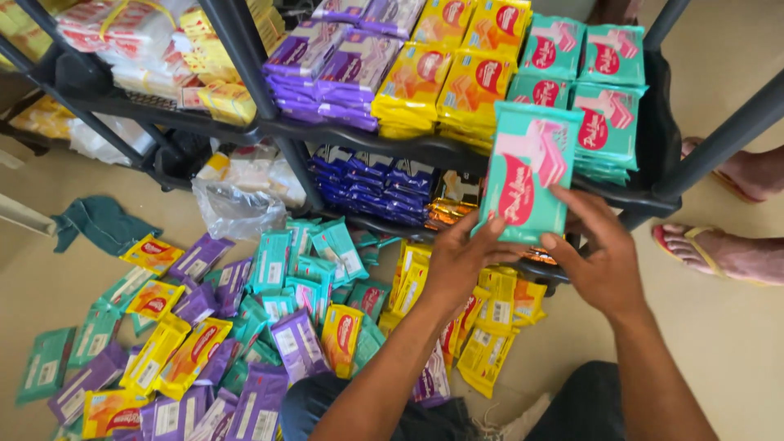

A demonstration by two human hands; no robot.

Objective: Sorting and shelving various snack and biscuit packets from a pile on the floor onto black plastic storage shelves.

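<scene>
Teal wrapping marks the packet that both hands hold up just in front of the dark shelf rack, below the teal stacks lying on the rack's upper tier. The left hand supports the packet's lower left edge, thumb across the front and fingers curled behind; the right hand grips the lower right corner, fingertips pressed onto the face. Both forearms rise from the bottom of the view, wrists bent back toward the rack.

The grip sits only along the bottom edge, so the tall packet could tip forward or slide out, I judge, and drop among the loose packets scattered on the floor left of the rack. The teal stacks reach close to the rack's front edge; a nudge there could push some off. Yellow stacks lie just left of them on the same tier. Someone's sandalled feet stand right of the rack.
</scene>
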